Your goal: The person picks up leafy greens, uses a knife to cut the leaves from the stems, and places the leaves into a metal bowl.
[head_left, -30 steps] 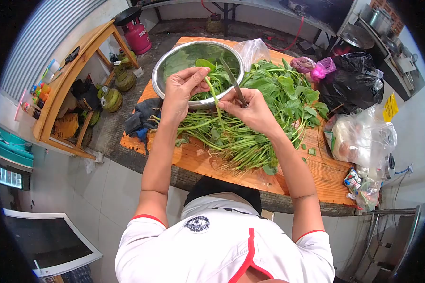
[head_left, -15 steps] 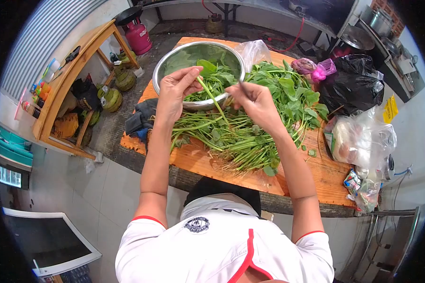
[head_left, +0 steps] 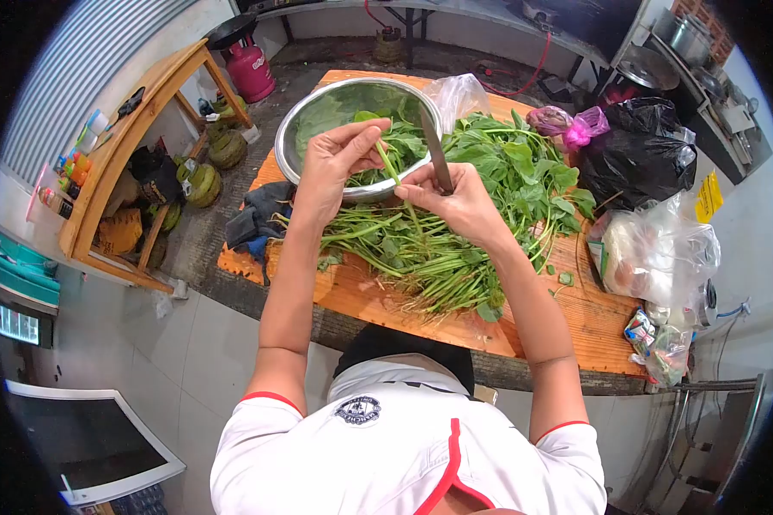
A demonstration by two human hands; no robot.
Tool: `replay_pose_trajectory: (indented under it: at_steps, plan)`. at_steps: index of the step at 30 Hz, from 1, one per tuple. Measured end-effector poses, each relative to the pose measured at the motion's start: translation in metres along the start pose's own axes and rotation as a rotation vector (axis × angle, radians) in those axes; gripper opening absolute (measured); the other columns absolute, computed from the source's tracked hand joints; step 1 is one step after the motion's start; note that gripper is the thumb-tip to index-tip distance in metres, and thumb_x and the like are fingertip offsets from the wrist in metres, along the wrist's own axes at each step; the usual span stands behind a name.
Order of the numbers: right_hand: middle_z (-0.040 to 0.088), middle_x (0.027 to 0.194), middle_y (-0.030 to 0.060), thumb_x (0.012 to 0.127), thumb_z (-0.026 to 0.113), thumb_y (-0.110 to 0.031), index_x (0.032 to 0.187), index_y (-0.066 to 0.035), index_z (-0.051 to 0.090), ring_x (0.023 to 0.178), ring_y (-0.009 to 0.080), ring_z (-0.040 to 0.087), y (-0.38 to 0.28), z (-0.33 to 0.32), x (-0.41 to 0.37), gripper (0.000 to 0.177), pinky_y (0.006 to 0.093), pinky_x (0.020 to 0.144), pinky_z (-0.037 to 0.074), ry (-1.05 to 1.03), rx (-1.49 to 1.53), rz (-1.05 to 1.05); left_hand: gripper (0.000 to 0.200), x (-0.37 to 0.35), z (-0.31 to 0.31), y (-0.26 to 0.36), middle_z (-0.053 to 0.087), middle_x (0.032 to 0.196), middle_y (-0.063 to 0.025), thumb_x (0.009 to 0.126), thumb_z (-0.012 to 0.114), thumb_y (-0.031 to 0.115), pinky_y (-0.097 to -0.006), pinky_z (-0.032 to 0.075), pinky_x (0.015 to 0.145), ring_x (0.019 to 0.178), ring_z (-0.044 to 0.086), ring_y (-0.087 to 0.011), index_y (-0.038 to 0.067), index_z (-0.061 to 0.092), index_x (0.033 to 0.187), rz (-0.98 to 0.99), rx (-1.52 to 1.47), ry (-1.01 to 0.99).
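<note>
Green and thin, a leafy stem (head_left: 390, 165) is pinched at its top in the left hand's (head_left: 331, 172) grip. Thumb and fingertips close on it just over the near rim of the steel bowl (head_left: 318, 99). Its lower end reaches the right hand (head_left: 462, 204), whose grip is clamped on a knife (head_left: 436, 156) at the bowl's near edge, with the blade pointing up across the rim. A heap of greens (head_left: 455, 257) lies on the wooden table (head_left: 361, 300), beside the bowl and nearer the person.

Shiny metal bowl (head_left: 318, 107); matt wooden table (head_left: 575, 313); glossy plastic bags (head_left: 657, 249).
</note>
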State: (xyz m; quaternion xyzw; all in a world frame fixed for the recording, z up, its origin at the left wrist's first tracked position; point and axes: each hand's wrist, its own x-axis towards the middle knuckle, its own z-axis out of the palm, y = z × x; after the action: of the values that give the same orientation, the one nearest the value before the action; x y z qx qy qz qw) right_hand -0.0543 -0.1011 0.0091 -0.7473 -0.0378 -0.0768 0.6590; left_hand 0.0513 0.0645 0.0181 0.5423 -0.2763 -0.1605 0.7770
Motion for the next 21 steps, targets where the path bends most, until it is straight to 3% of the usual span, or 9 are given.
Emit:
replay_pose_trajectory:
  at_steps: [7,10,13,14,17,21]
  plan:
    - [0.054,0.063,-0.0065,0.082,0.073,-0.015,0.084,0.001,0.068,0.056,0.0014,0.043,0.014,0.011,0.003,0.017,0.0204,0.050,0.033,0.086,0.169,-0.019,0.021,-0.030,0.015,-0.023,0.068,0.088,-0.0068,0.086,0.067,0.011,-0.0261,0.051,0.079,0.083,0.064,-0.0109,-0.002,0.066,0.103,-0.012,-0.019,0.008]
    - [0.056,0.072,-0.0036,0.087,0.067,-0.020,0.106,0.002,0.062,0.061,0.0015,0.045,0.012,0.017,0.000,0.030,0.0201,0.052,0.034,0.014,0.061,-0.013,0.021,-0.038,0.008,-0.027,0.068,0.091,-0.0089,0.086,0.066,0.009,-0.0263,0.055,0.074,0.083,0.066,-0.0138,-0.002,0.064,0.104,-0.023,-0.146,0.102]
    - [0.054,0.081,-0.0003,0.094,0.055,-0.032,0.127,-0.002,0.046,0.062,0.0021,0.043,-0.004,0.023,-0.007,0.046,0.0193,0.051,0.033,0.083,0.123,-0.013,0.021,-0.040,-0.006,-0.024,0.068,0.091,-0.0089,0.086,0.066,0.010,-0.0256,0.058,0.068,0.076,0.067,-0.0140,-0.002,0.064,0.104,-0.048,-0.190,0.149]
    - [0.051,0.084,0.0014,0.099,0.041,-0.039,0.139,-0.006,0.032,0.060,0.0034,0.039,-0.011,0.018,-0.005,0.052,0.0188,0.050,0.031,0.008,0.217,0.150,0.022,-0.042,-0.010,-0.022,0.068,0.090,-0.0087,0.086,0.066,0.010,-0.0254,0.058,0.067,0.075,0.067,-0.0137,-0.002,0.064,0.104,-0.061,-0.185,0.154]
    - [0.052,0.086,0.0025,0.101,0.033,-0.039,0.143,-0.005,0.027,0.058,0.0043,0.037,-0.015,0.018,-0.003,0.054,0.0187,0.048,0.031,-0.040,0.175,0.080,0.023,-0.043,-0.018,-0.023,0.068,0.086,-0.0076,0.086,0.067,0.012,-0.0247,0.057,0.061,0.072,0.066,-0.0124,-0.002,0.065,0.105,-0.106,-0.146,0.129]
    - [0.052,0.083,0.0016,0.101,0.039,-0.033,0.141,-0.006,0.035,0.058,0.0028,0.037,-0.013,0.028,0.005,0.049,0.0176,0.047,0.030,-0.168,0.166,0.054,0.021,-0.042,-0.020,-0.023,0.068,0.084,-0.0061,0.087,0.065,0.011,-0.0243,0.057,0.060,0.071,0.066,-0.0112,-0.002,0.066,0.103,-0.102,-0.129,0.147]
